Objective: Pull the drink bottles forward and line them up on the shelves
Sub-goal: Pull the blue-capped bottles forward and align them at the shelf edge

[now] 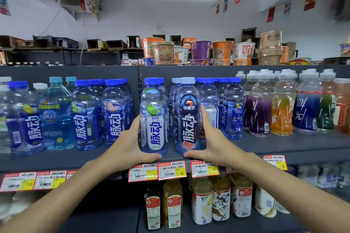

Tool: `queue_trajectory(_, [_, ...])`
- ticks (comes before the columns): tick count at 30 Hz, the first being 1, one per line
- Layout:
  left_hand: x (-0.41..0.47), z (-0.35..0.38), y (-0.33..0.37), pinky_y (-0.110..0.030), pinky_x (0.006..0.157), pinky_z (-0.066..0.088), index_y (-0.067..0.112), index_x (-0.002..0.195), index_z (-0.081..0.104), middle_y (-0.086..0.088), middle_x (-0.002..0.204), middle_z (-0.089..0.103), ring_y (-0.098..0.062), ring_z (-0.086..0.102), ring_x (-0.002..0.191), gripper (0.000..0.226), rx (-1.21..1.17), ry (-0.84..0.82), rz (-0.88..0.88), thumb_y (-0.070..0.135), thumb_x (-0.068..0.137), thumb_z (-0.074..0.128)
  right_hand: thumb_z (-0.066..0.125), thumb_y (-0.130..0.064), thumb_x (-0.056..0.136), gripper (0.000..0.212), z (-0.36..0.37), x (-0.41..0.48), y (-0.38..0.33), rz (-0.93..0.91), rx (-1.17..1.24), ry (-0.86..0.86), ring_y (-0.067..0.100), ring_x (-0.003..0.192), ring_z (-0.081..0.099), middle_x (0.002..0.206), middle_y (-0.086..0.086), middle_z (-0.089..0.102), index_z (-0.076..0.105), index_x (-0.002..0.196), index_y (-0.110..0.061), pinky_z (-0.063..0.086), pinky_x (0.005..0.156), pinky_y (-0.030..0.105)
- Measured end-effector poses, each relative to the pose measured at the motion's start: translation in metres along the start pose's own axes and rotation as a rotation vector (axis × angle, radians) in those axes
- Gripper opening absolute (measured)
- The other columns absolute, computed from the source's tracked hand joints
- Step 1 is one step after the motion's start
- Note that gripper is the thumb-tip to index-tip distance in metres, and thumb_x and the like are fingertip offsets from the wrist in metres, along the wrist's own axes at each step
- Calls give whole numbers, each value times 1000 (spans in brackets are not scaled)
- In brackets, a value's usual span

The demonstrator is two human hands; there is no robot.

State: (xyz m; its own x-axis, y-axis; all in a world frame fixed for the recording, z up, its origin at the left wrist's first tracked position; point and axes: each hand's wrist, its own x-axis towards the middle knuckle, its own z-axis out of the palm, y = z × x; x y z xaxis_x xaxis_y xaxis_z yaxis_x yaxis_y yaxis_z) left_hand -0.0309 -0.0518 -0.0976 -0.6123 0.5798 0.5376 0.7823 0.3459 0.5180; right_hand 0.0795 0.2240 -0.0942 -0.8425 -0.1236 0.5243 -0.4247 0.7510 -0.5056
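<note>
Head view: at the centre of the frame two blue-capped drink bottles stand side by side, just apart, near the front edge of the grey middle shelf [265,149]. The left hand [130,143] comes in from 7 o'clock and grips the lime-label bottle [154,119] low on its left flank. Its thumb lies along the front of the base and its fingers curl out of sight behind. The right hand [210,143] comes in from 5 o'clock and mirrors this on the dark-labelled electrolyte bottle [189,119], thumb at the base and fingers wrapped round the far side.

More blue-capped bottles [85,115] stand at 9 o'clock, set a little further back. Coloured sports drinks [282,109] stand at 3 o'clock, and noodle cups [200,50] sit on top at 12 to 1 o'clock. Price tags [171,171] hang at 6 o'clock.

Both bottles look full, so likely fairly heavy and stiff-walled, though smooth plastic and glossy labels may slip. A low hold on the body, as here, should let them slide upright without tipping.
</note>
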Motion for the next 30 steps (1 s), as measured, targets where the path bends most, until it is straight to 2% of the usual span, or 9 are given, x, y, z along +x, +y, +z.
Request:
queue_trajectory(5, [4, 3, -1, -2, 82, 44, 56, 140, 19, 44, 115, 58, 18, 58, 105, 118, 11, 23, 13, 72, 46, 88, 86, -61, 68, 141, 0, 1, -2, 2, 1, -1, -8, 122, 56, 148, -20, 51, -31, 146, -55, 44, 106, 32])
queue_trajectory(8, [7, 6, -3, -3, 81, 46, 54, 142, 18, 42, 114, 59, 17, 59, 103, 122, 5, 28, 7, 72, 45, 88, 86, -60, 69, 140, 1, 1, 0, 6, 9, 0, -10, 121, 55, 146, -23, 52, -31, 146, -55, 45, 104, 29])
queue_trajectory(11, [6, 8, -4, 5, 75, 39, 61, 141, 13, 49, 112, 55, 21, 57, 101, 121, 15, 52, 29, 70, 47, 89, 87, -59, 69, 140, 3, 1, 4, 1, 22, 7, -16, 118, 55, 138, -34, 51, -30, 147, -55, 44, 100, 21])
queue_trajectory(14, [4, 7, 0, 4, 76, 41, 65, 137, 10, 50, 110, 54, 22, 57, 100, 120, 23, 51, 19, 69, 47, 89, 87, -57, 70, 139, 2, 2, 5, 16, 43, 3, -15, 117, 55, 135, -36, 51, -29, 146, -57, 43, 98, 19])
queue_trajectory(17, [3, 6, 3, -8, 87, 48, 55, 145, 13, 48, 113, 56, 18, 59, 103, 123, 37, 38, 4, 70, 48, 88, 87, -58, 69, 140, 2, 2, 3, 8, 39, 2, -10, 120, 57, 144, -24, 53, -29, 146, -57, 46, 104, 29])
queue_trajectory(20, [-2, 6, 7, -8, 87, 46, 51, 150, -1, 53, 114, 49, 22, 54, 106, 137, 70, 36, -40, 77, 47, 84, 86, -67, 63, 143, -1, 1, 3, 21, 5, 5, -5, 123, 56, 146, -21, 52, -30, 145, -57, 46, 108, 35])
queue_trajectory(23, [-6, 5, 22, -23, 100, 41, 42, 153, 0, 32, 133, 41, 7, 46, 121, 139, 143, 215, -61, 83, 45, 79, 79, -82, 57, 139, -15, -2, 5, 24, -46, 39, -12, 114, 55, 130, -37, 48, -26, 145, -61, 49, 98, 27])
queue_trajectory(25, [-1, 8, 40, -36, 110, 33, 23, 154, 10, 8, 145, 32, -12, 35, 135, 135, 315, 412, 45, 85, 51, 72, 73, -85, 62, 130, -32, -4, 10, -1, -110, 72, -9, 112, 54, 126, -32, 49, -16, 152, -56, 50, 93, 27])
queue_trajectory(30, [30, 33, 112, -55, 119, 17, 1, 153, 21, -20, 158, 21, -38, 20, 147, 125, 727, 622, 263, 79, 66, 63, 68, -55, 90, 87, -81, -5, 22, -151, -311, 114, 5, 107, 53, 126, -15, 50, 16, 156, -33, 51, 90, 36])
